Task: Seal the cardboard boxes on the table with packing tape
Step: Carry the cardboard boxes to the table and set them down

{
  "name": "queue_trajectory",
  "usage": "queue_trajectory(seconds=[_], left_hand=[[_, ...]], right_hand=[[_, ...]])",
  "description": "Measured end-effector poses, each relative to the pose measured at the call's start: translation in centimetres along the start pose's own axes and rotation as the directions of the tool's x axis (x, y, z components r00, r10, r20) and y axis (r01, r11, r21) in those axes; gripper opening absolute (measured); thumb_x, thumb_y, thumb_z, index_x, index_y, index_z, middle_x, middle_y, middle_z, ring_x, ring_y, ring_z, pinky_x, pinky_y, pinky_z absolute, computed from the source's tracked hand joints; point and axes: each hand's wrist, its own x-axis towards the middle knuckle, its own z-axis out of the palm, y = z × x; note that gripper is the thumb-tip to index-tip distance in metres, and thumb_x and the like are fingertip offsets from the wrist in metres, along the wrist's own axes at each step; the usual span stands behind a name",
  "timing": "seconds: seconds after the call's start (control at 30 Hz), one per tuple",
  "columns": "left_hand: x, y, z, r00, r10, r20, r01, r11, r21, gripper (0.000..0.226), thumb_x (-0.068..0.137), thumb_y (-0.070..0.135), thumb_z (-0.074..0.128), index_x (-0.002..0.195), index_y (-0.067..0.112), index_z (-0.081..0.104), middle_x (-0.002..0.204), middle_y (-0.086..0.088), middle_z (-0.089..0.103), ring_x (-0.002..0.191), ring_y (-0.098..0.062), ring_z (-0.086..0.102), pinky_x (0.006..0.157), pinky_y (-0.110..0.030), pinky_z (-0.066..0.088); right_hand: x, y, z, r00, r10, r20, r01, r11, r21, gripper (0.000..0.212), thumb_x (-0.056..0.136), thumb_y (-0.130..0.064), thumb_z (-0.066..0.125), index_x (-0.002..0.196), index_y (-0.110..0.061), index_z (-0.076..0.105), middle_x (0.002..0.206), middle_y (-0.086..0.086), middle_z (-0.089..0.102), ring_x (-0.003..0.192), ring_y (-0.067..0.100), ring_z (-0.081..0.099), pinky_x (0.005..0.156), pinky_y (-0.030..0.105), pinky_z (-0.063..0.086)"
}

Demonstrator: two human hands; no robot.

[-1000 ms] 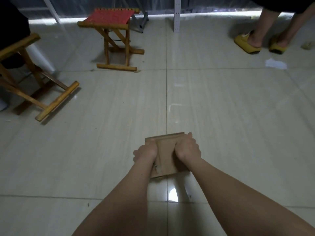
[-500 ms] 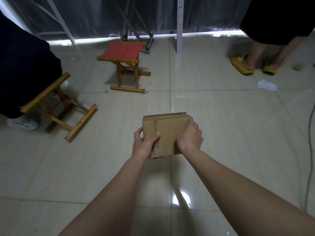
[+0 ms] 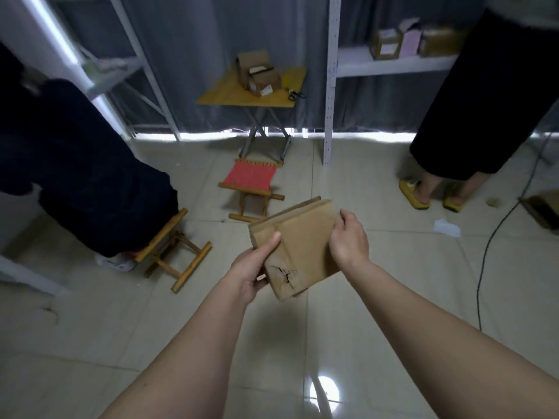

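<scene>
Cardboard box [image 3: 298,248], flattened, torn at near corner, is held mid-air over the floor. Left hand [image 3: 252,275] grips its left edge, right hand [image 3: 348,238] its right, likely for carrying to the surface [image 3: 230,92] ahead.

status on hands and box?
Left hand and right hand both grip flattened cardboard box, held above floor. Box corner torn, no tape on it. Red stool stands ahead.
</scene>
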Motion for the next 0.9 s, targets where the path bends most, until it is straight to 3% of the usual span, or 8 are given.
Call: queue_trajectory(seconds=[0.1,0.2,0.37,0.47,0.57,0.7,0.8,0.9], left_hand=[[-5.2,5.4,1.6,0.999,0.035,-0.016,-0.035,0.999,0.004,0.069,0.050,0.056,0.080,0.107,0.019,0.065,0.085,0.004,0.076,0.093,-0.015,0.065,0.069,-0.031,0.049],[-10.3,10.1,3.0,0.996,0.085,-0.019,-0.084,0.996,0.034,0.079,0.047,0.054,0.083,0.116,0.020,0.062,0.101,0.000,0.072,0.097,-0.017,0.064,0.070,-0.033,0.049],[-16.8,15.8,5.3,0.976,0.207,-0.062,-0.196,0.969,0.150,0.073,0.058,0.038,0.090,0.115,0.031,0.045,0.110,0.005,0.057,0.104,-0.025,0.056,0.083,-0.066,0.049],[-18.7,17.6,6.7,0.936,0.337,-0.099,-0.300,0.914,0.273,0.084,0.058,0.033,0.091,0.124,0.034,0.038,0.121,0.004,0.049,0.113,-0.028,0.051,0.085,-0.060,0.052],[-18.8,18.4,7.9,0.782,0.604,-0.150,-0.430,0.698,0.572,0.089,0.060,0.023,0.091,0.130,0.033,0.037,0.132,0.000,0.043,0.122,-0.024,0.044,0.100,-0.043,0.045],[-17.7,18.9,8.1,0.524,0.851,0.036,-0.480,0.259,0.838,0.081,0.065,0.009,0.085,0.131,0.031,0.043,0.139,-0.002,0.033,0.127,-0.023,0.037,0.104,-0.037,0.040],[-15.6,20.2,7.5,0.493,0.868,0.063,-0.490,0.217,0.845,0.081,0.067,0.004,0.082,0.133,0.031,0.043,0.143,-0.002,0.029,0.131,-0.026,0.035,0.102,-0.031,0.037],[-12.9,22.4,7.4,0.496,0.860,0.120,-0.513,0.178,0.840,0.082,0.069,0.005,0.082,0.134,0.032,0.041,0.148,0.000,0.024,0.135,-0.025,0.033,0.103,-0.035,0.039]], right_hand=[[-0.8,-5.9,-4.6,0.997,0.012,0.077,-0.007,0.998,-0.058,0.045,0.102,-0.036,0.030,0.133,-0.008,0.048,0.133,0.016,0.054,0.121,0.035,0.050,0.097,0.040,0.039],[-1.5,-11.1,-9.2,0.988,0.044,0.149,-0.043,0.999,-0.010,0.057,0.100,-0.048,0.028,0.130,-0.006,0.051,0.129,0.018,0.054,0.117,0.036,0.051,0.100,0.046,0.042],[-2.3,-17.7,-15.4,0.982,0.073,0.176,-0.093,0.990,0.108,0.072,0.096,-0.061,0.029,0.140,-0.006,0.043,0.140,0.014,0.048,0.128,0.034,0.045,0.109,0.050,0.035],[-2.6,-20.1,-17.5,0.980,0.056,0.191,-0.090,0.981,0.172,0.075,0.094,-0.064,0.031,0.147,-0.010,0.034,0.150,0.011,0.038,0.134,0.035,0.039,0.110,0.052,0.033],[-2.7,-21.6,-18.6,0.949,0.117,0.291,-0.208,0.930,0.302,0.081,0.089,-0.071,0.036,0.149,-0.018,0.028,0.152,0.010,0.033,0.130,0.039,0.041,0.096,0.054,0.045],[-1.8,-22.8,-19.0,0.860,0.141,0.490,-0.435,0.704,0.562,0.072,0.081,-0.071,0.054,0.138,-0.030,0.038,0.125,0.016,0.051,0.106,0.041,0.057,0.069,0.055,0.058],[-0.1,-23.2,-17.9,0.857,0.191,0.479,-0.459,0.705,0.540,0.056,0.080,-0.063,0.063,0.117,-0.027,0.041,0.105,0.009,0.045,0.098,0.042,0.055,0.054,0.053,0.058],[2.6,-24.2,-16.1,0.859,0.232,0.457,-0.458,0.749,0.480,0.052,0.081,-0.059,0.064,0.116,-0.027,0.042,0.111,0.008,0.038,0.107,0.040,0.047,0.068,0.057,0.057]])
